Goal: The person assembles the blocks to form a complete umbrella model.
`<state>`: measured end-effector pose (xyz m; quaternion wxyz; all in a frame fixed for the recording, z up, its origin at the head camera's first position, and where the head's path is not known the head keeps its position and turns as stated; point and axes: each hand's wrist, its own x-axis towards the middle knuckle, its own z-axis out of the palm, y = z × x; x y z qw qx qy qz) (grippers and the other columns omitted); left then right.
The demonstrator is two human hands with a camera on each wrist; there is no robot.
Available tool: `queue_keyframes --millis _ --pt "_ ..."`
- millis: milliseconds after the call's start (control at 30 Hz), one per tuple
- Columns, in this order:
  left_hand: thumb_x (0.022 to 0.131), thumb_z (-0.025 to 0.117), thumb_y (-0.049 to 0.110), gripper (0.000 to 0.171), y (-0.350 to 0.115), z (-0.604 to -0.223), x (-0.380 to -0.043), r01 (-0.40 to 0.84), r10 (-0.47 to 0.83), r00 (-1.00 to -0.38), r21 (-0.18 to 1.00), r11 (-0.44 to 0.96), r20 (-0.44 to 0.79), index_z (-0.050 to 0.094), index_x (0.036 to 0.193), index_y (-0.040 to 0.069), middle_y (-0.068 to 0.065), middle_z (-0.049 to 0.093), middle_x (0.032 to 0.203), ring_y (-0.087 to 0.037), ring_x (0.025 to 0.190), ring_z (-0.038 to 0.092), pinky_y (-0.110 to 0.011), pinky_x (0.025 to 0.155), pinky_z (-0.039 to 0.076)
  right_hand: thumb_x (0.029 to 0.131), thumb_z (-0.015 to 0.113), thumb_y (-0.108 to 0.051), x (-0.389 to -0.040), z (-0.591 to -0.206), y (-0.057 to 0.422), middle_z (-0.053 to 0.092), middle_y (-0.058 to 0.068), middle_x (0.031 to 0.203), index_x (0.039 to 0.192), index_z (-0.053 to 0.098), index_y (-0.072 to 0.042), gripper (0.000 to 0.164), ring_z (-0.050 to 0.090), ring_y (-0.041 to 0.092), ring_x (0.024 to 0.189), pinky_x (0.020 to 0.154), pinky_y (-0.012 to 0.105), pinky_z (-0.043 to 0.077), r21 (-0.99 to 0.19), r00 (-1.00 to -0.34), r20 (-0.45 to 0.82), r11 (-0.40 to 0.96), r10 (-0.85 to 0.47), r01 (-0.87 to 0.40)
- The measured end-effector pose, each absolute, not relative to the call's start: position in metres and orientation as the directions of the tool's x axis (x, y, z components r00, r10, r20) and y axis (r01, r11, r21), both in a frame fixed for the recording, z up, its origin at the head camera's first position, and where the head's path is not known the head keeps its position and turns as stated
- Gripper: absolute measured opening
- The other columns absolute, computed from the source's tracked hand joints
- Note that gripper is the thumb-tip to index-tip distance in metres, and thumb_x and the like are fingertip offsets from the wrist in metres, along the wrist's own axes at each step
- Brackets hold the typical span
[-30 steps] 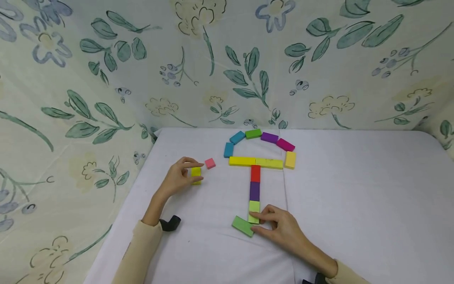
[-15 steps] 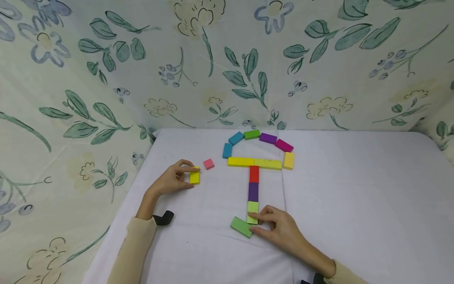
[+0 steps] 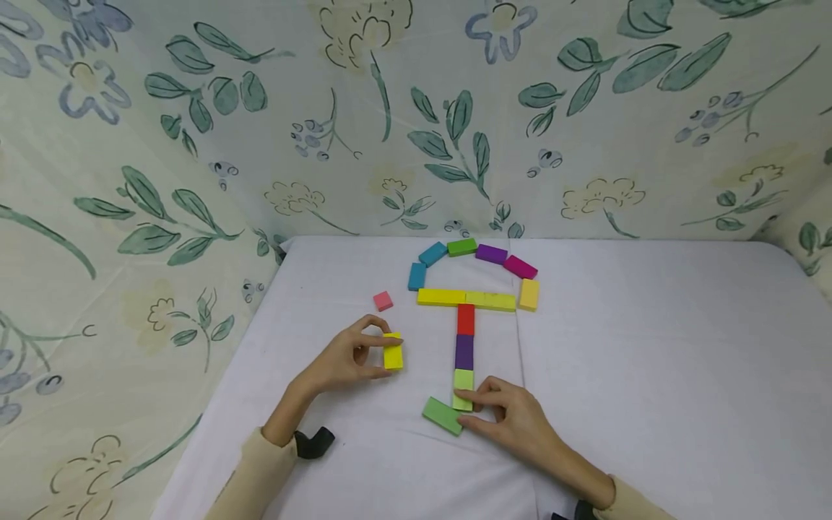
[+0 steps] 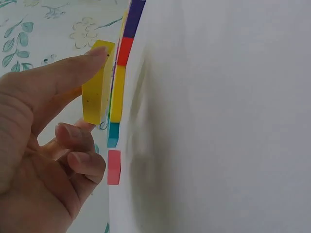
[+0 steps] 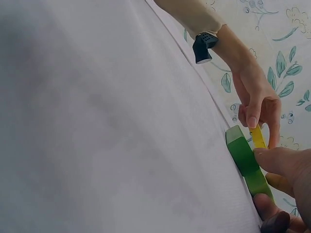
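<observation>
In the head view my left hand (image 3: 347, 355) pinches a yellow block (image 3: 393, 352) between thumb and fingers, left of the block column. The left wrist view shows this yellow block (image 4: 98, 85) raised off the cloth. My right hand (image 3: 516, 419) rests with its index fingertip on a light green block (image 3: 462, 383), the column's lowest. Its thumb tip touches the end of a slanted green block (image 3: 442, 415) just below. Above the light green block come a purple block (image 3: 464, 352) and a red block (image 3: 466, 318), in line under a row of two yellow blocks (image 3: 440, 297).
An arc of coloured blocks, with a green block (image 3: 462, 247) at its top, curves above the yellow row. A light orange block (image 3: 529, 295) ends it at right. One small pink block (image 3: 383, 300) lies apart at left. White cloth (image 3: 650, 361) covers the table; floral fabric hangs behind.
My left hand has taken hold of the yellow block and carried it right and nearer, away from the pink block. My right hand stays in place on the green blocks.
</observation>
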<state>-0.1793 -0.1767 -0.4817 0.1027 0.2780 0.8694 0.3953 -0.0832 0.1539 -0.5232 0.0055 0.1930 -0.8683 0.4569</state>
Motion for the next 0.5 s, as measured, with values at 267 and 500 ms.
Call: queue_keyframes --millis 267,500 --pt "0.082 0.089 0.021 0.048 -0.168 -0.493 -0.173 0.404 0.561 -0.828 0.695 0.595 0.001 0.075 0.128 0.021 0.000 0.054 0.129 -0.005 0.061 0.038 -0.017 0.059 0.033 0.080 0.090 -0.033 -0.084 -0.522 0.154 0.062 -0.014 0.083 0.116 0.081 -0.028 0.038 0.040 -0.002 0.058 0.052 0.015 0.035 -0.787 -0.930 0.169 0.524 -0.326 -0.327" --pt "0.088 0.084 0.016 0.050 -0.175 -0.490 -0.183 0.402 0.644 -0.761 0.722 0.563 -0.078 0.071 0.136 0.024 -0.003 0.052 0.145 -0.008 0.065 0.045 -0.018 0.062 0.040 0.079 0.090 -0.033 -0.084 -0.523 0.154 0.061 -0.015 0.083 0.115 0.081 -0.029 0.037 0.040 -0.002 0.058 0.052 0.015 0.034 -0.785 -0.931 0.168 0.528 -0.323 -0.324"
